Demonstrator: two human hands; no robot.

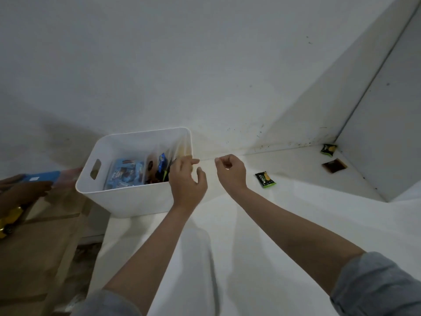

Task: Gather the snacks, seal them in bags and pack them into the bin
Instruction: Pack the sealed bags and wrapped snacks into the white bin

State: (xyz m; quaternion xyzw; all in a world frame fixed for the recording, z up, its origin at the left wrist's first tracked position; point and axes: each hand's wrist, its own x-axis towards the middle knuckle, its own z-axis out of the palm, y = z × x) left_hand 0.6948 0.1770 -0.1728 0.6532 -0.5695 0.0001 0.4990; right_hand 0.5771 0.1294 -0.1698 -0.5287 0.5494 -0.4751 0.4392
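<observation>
My left hand and my right hand each pinch one end of the top edge of a clear plastic bag, stretched between them just right of the bin. The thin bag hangs down in front of my forearms; I cannot tell what is in it. The white bin stands on the white table's left end and holds several bagged snacks, blue and dark packets among them. Loose on the table to the right lie a green-black packet, a second green packet in the corner and a brown packet.
A white wall runs close behind the table and a white block closes off the right corner. At the left, another person's hand rests by a blue box, with a yellow toy car on a brown wooden surface.
</observation>
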